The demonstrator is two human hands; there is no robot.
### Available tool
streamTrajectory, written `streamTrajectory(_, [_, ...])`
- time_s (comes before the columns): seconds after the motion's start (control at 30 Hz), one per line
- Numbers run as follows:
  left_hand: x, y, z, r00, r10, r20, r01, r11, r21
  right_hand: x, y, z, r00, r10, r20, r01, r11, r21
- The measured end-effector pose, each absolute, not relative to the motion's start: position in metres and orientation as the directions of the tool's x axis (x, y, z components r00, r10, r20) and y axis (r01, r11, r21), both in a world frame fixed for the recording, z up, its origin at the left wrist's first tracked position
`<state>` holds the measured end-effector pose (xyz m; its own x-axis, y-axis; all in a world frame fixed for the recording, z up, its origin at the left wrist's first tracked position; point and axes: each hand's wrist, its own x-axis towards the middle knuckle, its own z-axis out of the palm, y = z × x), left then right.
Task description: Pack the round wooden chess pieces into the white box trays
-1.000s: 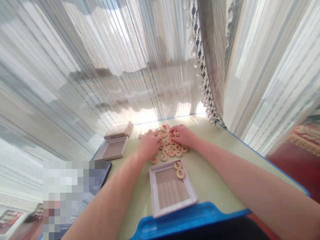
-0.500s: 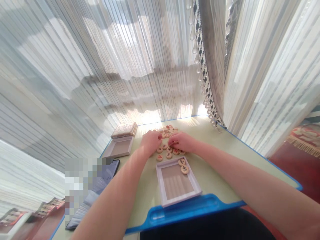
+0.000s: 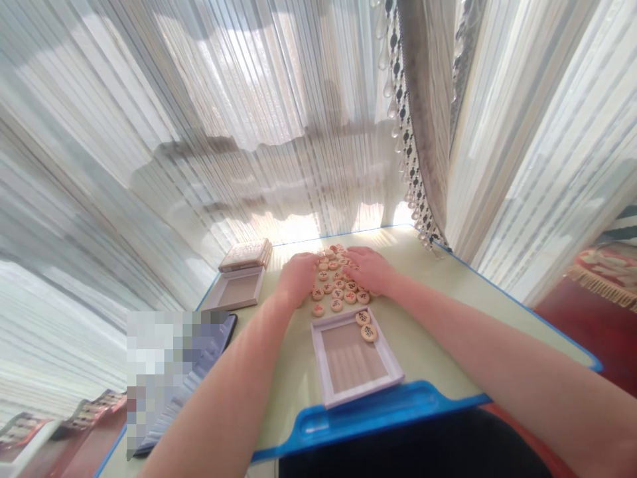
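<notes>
Many round wooden Chinese chess pieces (image 3: pixel 337 293), marked in red or black, lie loosely grouped on the pale green folding table (image 3: pixel 432 312). At the group's left edge is my left hand (image 3: pixel 297 273), palm down, its fingers reaching along the pieces and partly hidden. My right hand (image 3: pixel 372 269) rests over the pieces on the right, fingers stretched and apart, covering some of them. Neither hand shows a grip on a piece. Nearer to me lies a shallow white box tray (image 3: pixel 321 365), with two black-marked pieces (image 3: pixel 368 333) at its upper right corner.
A second shallow box tray (image 3: pixel 213 300) sits at the far left beside a closed box (image 3: pixel 245 255). A dark-edged tablet-like device (image 3: pixel 209 358), partly blurred out, lies near my left forearm. A blue moulded rim (image 3: pixel 368 411) edges the table; curtains (image 3: pixel 279 166) hang behind it.
My right hand has moved forward and flattened from a curled pose, uncovering pieces nearer the tray. My left hand has shifted slightly forward and its fingers look straighter.
</notes>
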<state>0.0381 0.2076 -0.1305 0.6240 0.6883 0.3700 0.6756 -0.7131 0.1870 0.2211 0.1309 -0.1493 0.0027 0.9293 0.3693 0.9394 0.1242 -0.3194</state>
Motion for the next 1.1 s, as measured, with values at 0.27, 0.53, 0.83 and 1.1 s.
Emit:
streamTrajectory(0.27, [0.034,0.217,-0.134,0.537,0.815,0.218,0.682,-0.572,0.456,0.238,0.142,-0.158,-0.013,0.98,0.199,0.905,0.096,-0.415])
streamTrajectory(0.53, [0.031,0.219,-0.135,0.684,0.679,0.267,0.59,-0.73,0.343,0.229,0.135,-0.148,-0.031,0.958,0.284,0.947,0.119,-0.297])
streamTrajectory(0.83, [0.033,0.208,-0.127,0.763,0.596,0.25,0.612,-0.791,0.02,0.222,0.134,-0.149,-0.178,0.936,0.304,0.953,0.24,-0.183])
streamTrajectory(1.1, [0.032,0.213,-0.122,0.741,0.654,0.15,0.657,-0.753,0.034,0.222,0.131,-0.149,-0.147,0.955,0.256,0.965,0.195,-0.173])
